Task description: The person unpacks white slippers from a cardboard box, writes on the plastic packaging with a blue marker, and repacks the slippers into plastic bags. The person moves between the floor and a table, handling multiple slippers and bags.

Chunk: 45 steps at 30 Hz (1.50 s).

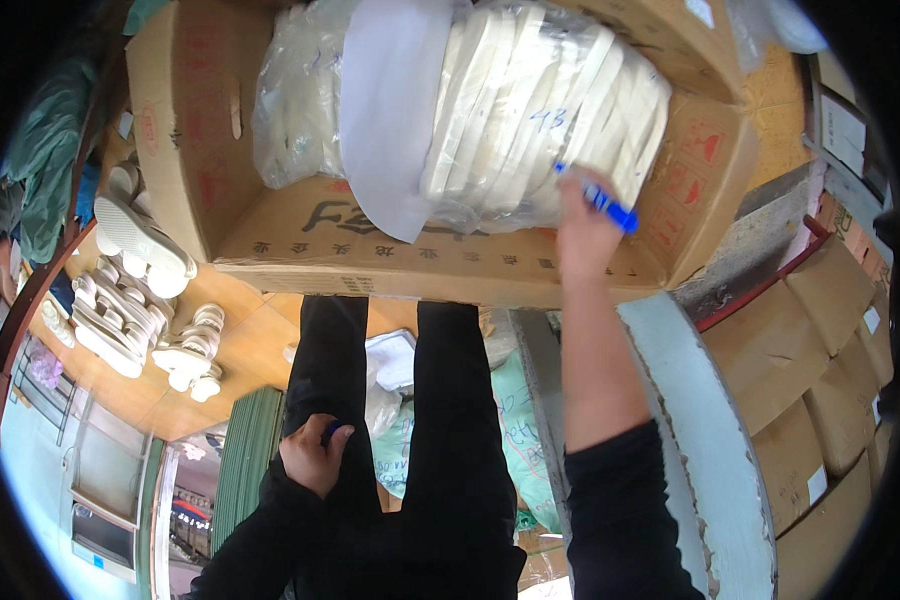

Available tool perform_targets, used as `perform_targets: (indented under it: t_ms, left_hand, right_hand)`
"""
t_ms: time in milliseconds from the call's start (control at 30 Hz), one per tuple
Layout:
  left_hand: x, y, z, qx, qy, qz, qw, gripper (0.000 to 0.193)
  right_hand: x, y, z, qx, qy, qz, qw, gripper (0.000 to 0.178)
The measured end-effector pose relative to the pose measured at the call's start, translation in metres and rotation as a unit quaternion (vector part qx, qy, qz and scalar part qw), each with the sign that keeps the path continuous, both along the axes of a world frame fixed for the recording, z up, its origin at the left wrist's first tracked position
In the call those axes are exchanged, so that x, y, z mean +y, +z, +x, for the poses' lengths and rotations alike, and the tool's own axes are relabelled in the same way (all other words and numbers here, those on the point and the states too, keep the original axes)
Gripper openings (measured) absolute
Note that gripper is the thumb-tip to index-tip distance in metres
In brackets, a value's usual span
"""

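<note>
My right hand (582,222) is closed around a blue marker pen (606,206), over the front of a plastic-wrapped stack of white shoe soles (500,125). Blue handwriting shows on the wrap just above the pen. Whether the tip touches the plastic, I cannot tell. The stack lies inside an open cardboard box (390,270). A white paper sheet (395,110) leans over the box's middle, between this stack and a second bagged bundle (300,110) on the left. Down by my left thigh, my left hand (315,455) is closed on a small dark blue cap (331,432).
Loose pale shoe soles (120,310) lie in piles on the orange tiled floor at the left. Stacked cardboard cartons (810,380) stand at the right, beside a pale blue ledge (700,430). Light green sacks (525,430) sit beneath the box, near my legs.
</note>
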State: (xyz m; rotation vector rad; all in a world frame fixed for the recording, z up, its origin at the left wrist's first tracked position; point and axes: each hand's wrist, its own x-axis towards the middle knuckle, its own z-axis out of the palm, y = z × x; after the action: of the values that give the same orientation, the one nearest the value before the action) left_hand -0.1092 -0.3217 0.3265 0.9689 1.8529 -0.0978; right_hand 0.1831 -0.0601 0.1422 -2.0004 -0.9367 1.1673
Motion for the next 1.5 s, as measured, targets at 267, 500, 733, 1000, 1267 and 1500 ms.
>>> perform_targets:
  t_ms: [267, 500, 733, 1000, 1267, 1500]
  left_hand:
    - [0.059, 0.058, -0.018, -0.206, 0.128, 0.011, 0.970, 0.030]
    - [0.131, 0.214, -0.027, -0.373, 0.016, 0.240, 0.896, 0.026]
    - [0.126, 0.311, -0.052, -0.349, 0.051, 0.335, 0.874, 0.024]
    - [0.094, 0.373, -0.026, -0.158, 0.187, 0.449, 0.859, 0.032]
    - [0.024, 0.399, -0.008, -0.264, 0.395, 0.547, 0.690, 0.034]
    - [-0.077, 0.378, -0.029, 0.114, 0.395, 0.596, 0.690, 0.026]
  right_hand:
    - [-0.126, 0.244, -0.091, 0.245, -0.038, -0.221, 0.943, 0.017]
    - [-0.113, 0.418, -0.141, 0.371, -0.084, -0.133, 0.915, 0.022]
    - [-0.079, 0.505, -0.160, 0.305, 0.180, -0.071, 0.932, 0.019]
    - [-0.051, 0.543, -0.178, 0.337, 0.446, 0.038, 0.828, 0.031]
    - [-0.086, 0.581, -0.211, 0.418, 0.620, 0.090, 0.658, 0.040]
    - [-0.160, 0.562, -0.278, 0.355, 0.673, -0.121, 0.637, 0.037]
